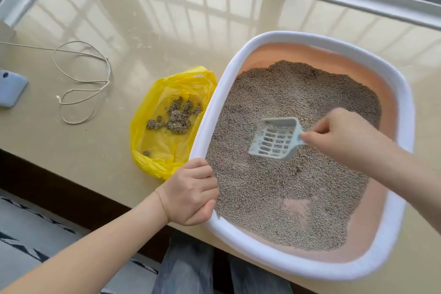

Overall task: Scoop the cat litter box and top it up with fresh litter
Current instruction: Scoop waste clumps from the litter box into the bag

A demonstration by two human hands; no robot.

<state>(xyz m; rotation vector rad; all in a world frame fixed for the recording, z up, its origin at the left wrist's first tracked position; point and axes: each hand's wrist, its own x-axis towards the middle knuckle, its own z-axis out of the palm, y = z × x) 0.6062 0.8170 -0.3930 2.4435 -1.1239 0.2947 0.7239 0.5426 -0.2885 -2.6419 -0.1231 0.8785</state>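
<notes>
One litter box (401,93), white rim and peach inside, is sitting on the beige tabletop (100,141) and taking up the whole 3 to 5 o'clock side of the view. The gray litter (298,93) is lying unevenly in it, with a bare patch of the bottom showing toward 5 o'clock. The right hand (338,138) is holding one pale slotted scoop (274,138) by its handle, fingers curled tight around it, with the scoop's front edge touching the litter near the middle of the box. The left hand (191,193) is gripping the box rim at its 7 o'clock corner. One yellow plastic bag (152,102) is lying open right beside the box at 9 o'clock, holding several clumps (176,117). One loose white cord (81,83) is curling at 10 o'clock. Can't see any labels or writing anywhere.
</notes>
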